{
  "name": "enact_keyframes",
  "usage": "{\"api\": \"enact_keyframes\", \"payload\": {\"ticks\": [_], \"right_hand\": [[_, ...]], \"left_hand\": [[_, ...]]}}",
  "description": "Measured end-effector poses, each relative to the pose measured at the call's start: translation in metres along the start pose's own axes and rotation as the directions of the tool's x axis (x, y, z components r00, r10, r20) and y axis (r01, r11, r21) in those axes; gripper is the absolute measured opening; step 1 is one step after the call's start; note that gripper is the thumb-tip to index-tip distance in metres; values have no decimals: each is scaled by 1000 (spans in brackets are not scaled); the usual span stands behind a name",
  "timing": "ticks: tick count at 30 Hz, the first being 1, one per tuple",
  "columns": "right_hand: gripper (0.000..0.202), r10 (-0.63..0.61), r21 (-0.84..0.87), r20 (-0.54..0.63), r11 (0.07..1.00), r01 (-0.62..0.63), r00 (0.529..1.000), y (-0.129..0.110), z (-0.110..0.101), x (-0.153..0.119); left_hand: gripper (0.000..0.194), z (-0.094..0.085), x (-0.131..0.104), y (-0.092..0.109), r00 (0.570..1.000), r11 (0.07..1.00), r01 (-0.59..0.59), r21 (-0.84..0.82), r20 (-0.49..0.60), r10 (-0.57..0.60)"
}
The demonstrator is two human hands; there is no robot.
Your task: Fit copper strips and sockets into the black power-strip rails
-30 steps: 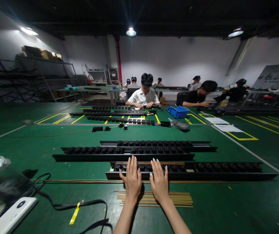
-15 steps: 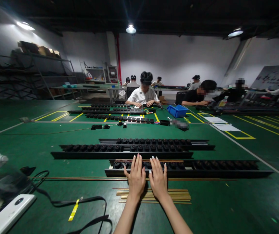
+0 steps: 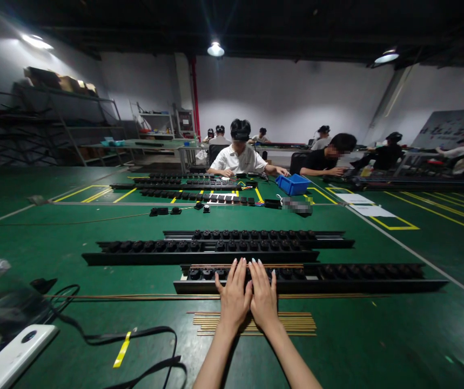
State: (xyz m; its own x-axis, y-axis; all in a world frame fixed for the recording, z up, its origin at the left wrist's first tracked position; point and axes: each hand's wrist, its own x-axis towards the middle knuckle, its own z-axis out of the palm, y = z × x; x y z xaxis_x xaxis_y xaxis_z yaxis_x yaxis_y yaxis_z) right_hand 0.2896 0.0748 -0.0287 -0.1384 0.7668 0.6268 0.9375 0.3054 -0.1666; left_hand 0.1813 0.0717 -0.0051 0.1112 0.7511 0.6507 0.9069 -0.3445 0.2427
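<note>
Both hands lie side by side over the nearest black channel rail (image 3: 357, 286). My left hand (image 3: 235, 296) is palm down with its fingers stretched out, the tips reaching the rail's far side. Close beside it, my right hand (image 3: 264, 297) is flat in the same way, fingers straight. Thin copper-coloured rods (image 3: 288, 266) run along the rail's far edge under the fingertips. Round black parts (image 3: 349, 272) sit in a row inside the rail. Several short brass rods (image 3: 292, 323) lie on the table beneath my wrists, and longer thin rods (image 3: 154, 297) stretch crosswise behind them.
Two more black rails (image 3: 199, 258) lie just beyond. On the left are a clear plastic jar (image 3: 5, 297), a white phone-like device (image 3: 17, 356) and a black strap (image 3: 134, 334). A co-worker (image 3: 237, 156) sits opposite, near a blue bin (image 3: 292, 185).
My left hand has slid right, nearly against my right hand, which has barely moved. The co-worker opposite has stretched an arm towards the blue bin. The view has shifted slightly.
</note>
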Motion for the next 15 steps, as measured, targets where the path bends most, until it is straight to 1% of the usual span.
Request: {"api": "enact_keyframes", "payload": {"ticks": [4,7,12,15], "right_hand": [[57,8,10,3,1000,-8,1000,-1,-2,0],[57,11,-1,31,1000,-11,999,-1,-3,0],[58,17,-28,50,999,-16,999,0,0,-1],[59,20,-25,48,1000,-19,999,0,1,-1]], "left_hand": [[54,2,-1,3,1000,1000,23,-9,19,-23],[54,1,-1,4,999,999,39,-18,25,-38],[55,2,-3,9,998,998,-18,-54,66,21],[54,3,-4,10,995,998,-10,-64,103,17]]}}
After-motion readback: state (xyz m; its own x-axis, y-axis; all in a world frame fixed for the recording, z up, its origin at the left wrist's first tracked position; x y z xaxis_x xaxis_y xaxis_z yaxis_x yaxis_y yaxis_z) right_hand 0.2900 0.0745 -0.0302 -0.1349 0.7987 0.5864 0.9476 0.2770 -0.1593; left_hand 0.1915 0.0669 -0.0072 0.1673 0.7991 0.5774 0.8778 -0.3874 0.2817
